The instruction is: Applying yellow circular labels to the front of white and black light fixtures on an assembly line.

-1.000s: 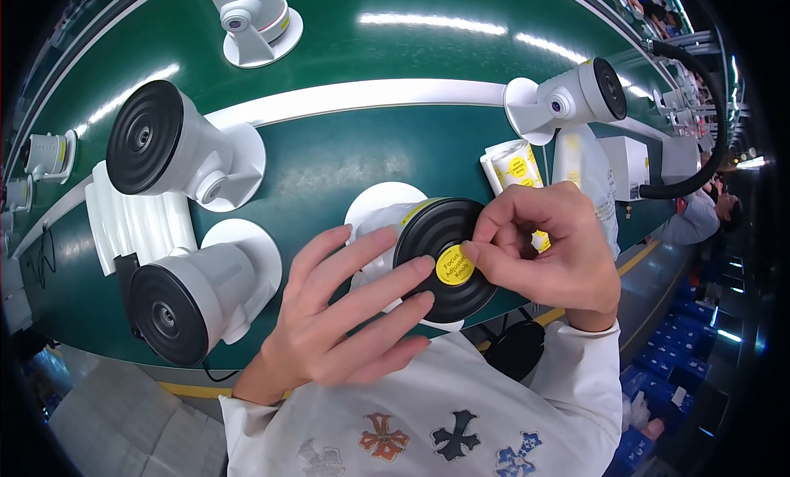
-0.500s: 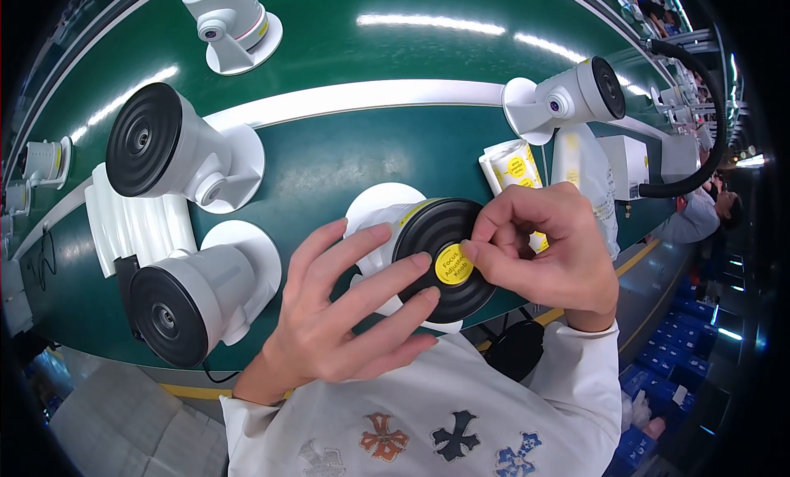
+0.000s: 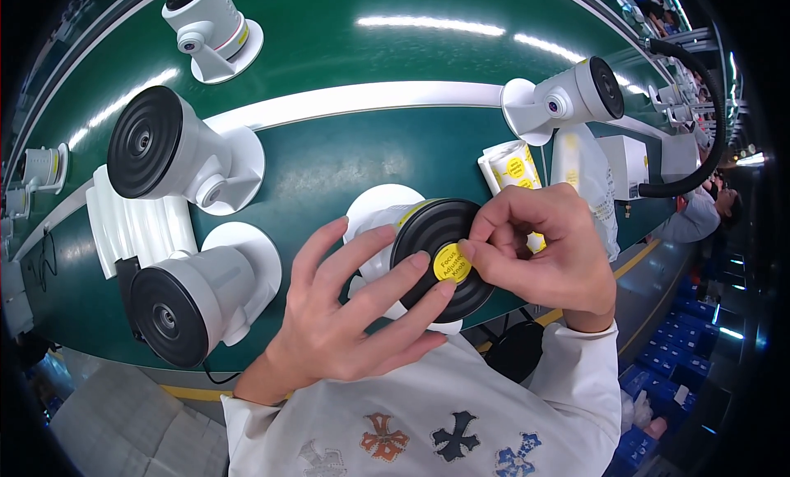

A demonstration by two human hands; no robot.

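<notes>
At a green table (image 3: 313, 172), a white device (image 3: 418, 230) sits near the edge, a round yellow label (image 3: 450, 264) centred on its black face. The left hand (image 3: 333, 333) spreads its fingers, tips at the label; the right hand (image 3: 547, 251) brings thumb and forefinger together at its rim. Apparently label placing; next likely calls for pressing flat.

- Upper left white unit (image 3: 197, 148): black ribbed face, tilted, on a round base.
- Lower left white unit (image 3: 216, 281): same kind, near the table edge.
- White ribbed padding (image 3: 136, 218): lying behind the lower left white unit.
- White rail (image 3: 370, 96): crossing behind the work area, bowed by the lens.
- Black hose (image 3: 719, 123): curved, lower end beside a white box (image 3: 619, 158).
- Blue bins (image 3: 675, 345): lower right, at floor level.
- Co-worker (image 3: 693, 218): far right, light top.
</notes>
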